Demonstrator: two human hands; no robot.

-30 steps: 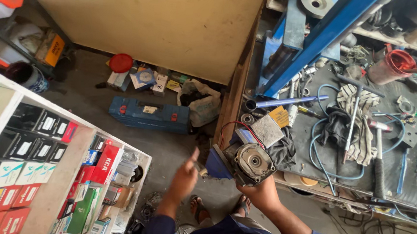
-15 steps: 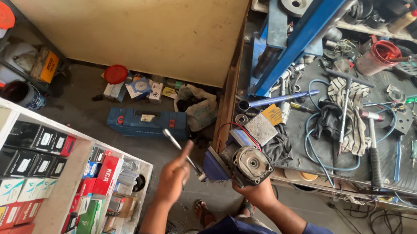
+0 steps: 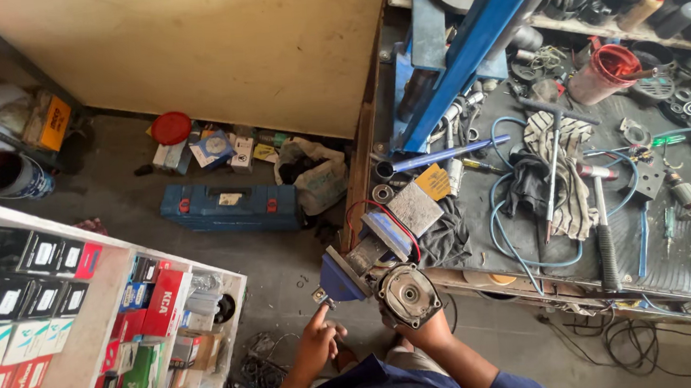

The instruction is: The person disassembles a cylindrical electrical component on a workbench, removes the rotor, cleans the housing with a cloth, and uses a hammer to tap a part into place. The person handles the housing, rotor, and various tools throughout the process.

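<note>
Clamped in a small blue bench vise at the front edge of the dark workbench: a grey metal motor housing with a round bearing face, long axis running from the vise jaws out and down toward the body. Right hand cupped under that round end, fingers curled against it from below, holding it steady. Left hand lower left of the vise, forefinger stretched up to the small metal end of the vise handle, remaining fingers loosely folded, nothing gripped; touching or just short, cannot tell. Vise up and right of the left fingertip, so left hand nearer the handle, right hand nearer the housing. On the floor beyond, a closed blue plastic tool case, contents hidden. On the bench, a red plastic pot holding a tool handle.
</note>
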